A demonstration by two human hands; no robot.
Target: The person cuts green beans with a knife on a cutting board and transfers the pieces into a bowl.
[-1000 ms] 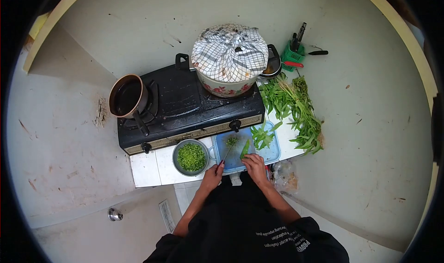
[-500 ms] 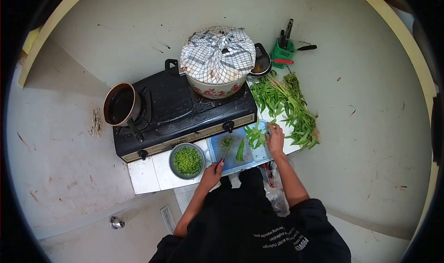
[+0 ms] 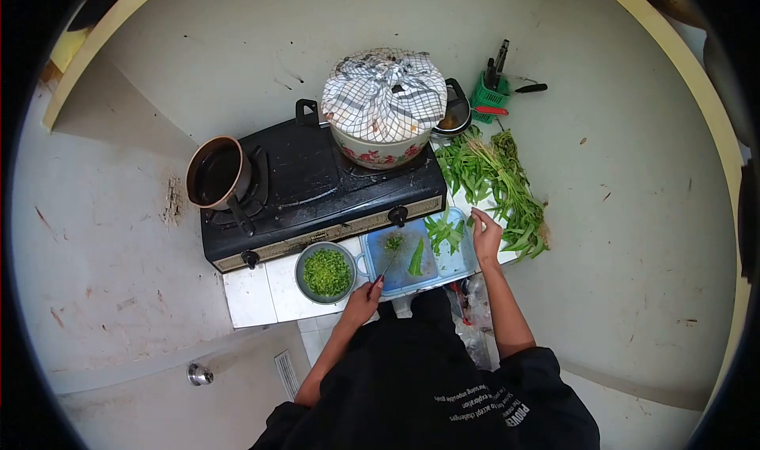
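Blue cutting board (image 3: 455, 264) between my hands; knife (image 3: 385, 266) blade too thin to make out. Left hand (image 3: 361, 301): closed on knife handle. Right hand (image 3: 486, 232): fingers loosely open, touching cut greens (image 3: 445, 232); leafy bunch (image 3: 499, 185) just beyond. Bowl of chopped greens (image 3: 326, 271) beside left hand; stove (image 3: 317, 185) past both.
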